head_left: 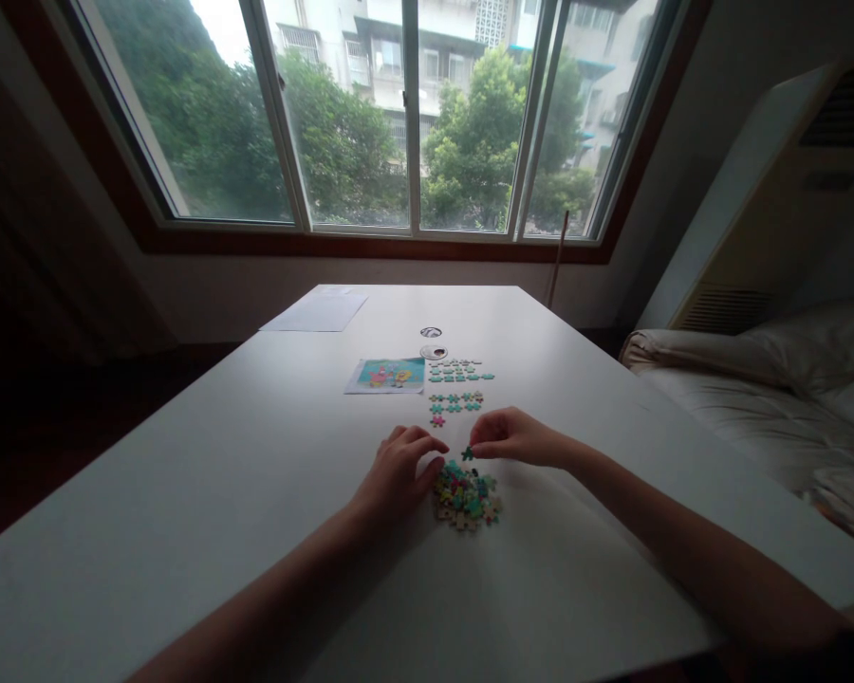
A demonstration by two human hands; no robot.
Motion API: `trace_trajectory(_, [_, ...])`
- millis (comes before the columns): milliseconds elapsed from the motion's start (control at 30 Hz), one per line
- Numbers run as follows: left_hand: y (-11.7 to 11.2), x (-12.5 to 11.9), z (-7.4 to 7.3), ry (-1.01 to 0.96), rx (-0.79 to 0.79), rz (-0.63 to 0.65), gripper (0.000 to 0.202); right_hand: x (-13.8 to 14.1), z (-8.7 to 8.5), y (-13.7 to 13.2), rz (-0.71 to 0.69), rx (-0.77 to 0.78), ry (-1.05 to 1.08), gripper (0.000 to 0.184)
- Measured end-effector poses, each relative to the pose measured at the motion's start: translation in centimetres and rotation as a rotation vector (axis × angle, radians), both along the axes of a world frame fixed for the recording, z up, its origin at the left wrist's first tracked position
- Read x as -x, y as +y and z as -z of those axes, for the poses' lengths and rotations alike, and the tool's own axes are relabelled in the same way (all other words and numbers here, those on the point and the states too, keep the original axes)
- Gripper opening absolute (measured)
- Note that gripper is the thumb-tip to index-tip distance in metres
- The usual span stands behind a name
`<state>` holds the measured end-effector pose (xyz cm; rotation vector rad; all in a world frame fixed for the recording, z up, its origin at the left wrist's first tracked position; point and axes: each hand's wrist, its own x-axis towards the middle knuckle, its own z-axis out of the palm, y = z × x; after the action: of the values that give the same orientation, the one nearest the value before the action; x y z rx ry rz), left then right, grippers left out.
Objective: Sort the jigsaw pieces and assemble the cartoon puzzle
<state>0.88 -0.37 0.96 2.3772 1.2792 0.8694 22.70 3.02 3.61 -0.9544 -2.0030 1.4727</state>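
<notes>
The right hand point(516, 438) is pinching a small dark-green puzzle piece point(467, 453) between thumb and forefinger tips, fingers closed on it, holding it just above the far edge of the heap. The left hand point(399, 471) is resting its curled fingers against the heap's left side – fingertips touching the loose pieces, slightly apart, clamped on nothing that I can make out.

The heap of puzzle pieces point(466, 495) is lying on the white table point(220, 474) right between the two hands, at 6 o'clock from the pinched piece. At 12 o'clock from the hands, sorted pieces are sitting in two small groups: a nearer group point(455, 403) with a pink one at its corner, and a farther group point(459, 370). At 11 o'clock a picture card point(386, 376) is lying flat, and beyond it a sheet of paper point(317, 310) near the table's far edge. Two small round things point(433, 342) are lying at about 12 o'clock, too small to identify.

The piece looks light, thin and stiff – probably cardboard, easy to bend at its tabs if squeezed hard. Gripping it by its flat faces or across the body, not by a tab, seems the safest hold; it would slide readily on the smooth tabletop.
</notes>
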Motion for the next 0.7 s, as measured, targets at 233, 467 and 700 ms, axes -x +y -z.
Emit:
trace_trajectory(233, [-0.3,-0.5,-0.8,-0.194,0.017,0.003,0.01,2.3,1.0,-1.2,0.239,0.032,0.117,0.031])
trace_trajectory(467, [-0.1,-0.3,-0.8,-0.241,0.052,-0.053,0.013,2.6,1.3,-1.5,0.279,0.037,0.092,0.034])
trace_trajectory(700, [-0.3,-0.5,-0.9,-0.261,0.065,-0.066,0.013,2.4,2.1,-1.3,0.274,-0.018,0.119,0.033])
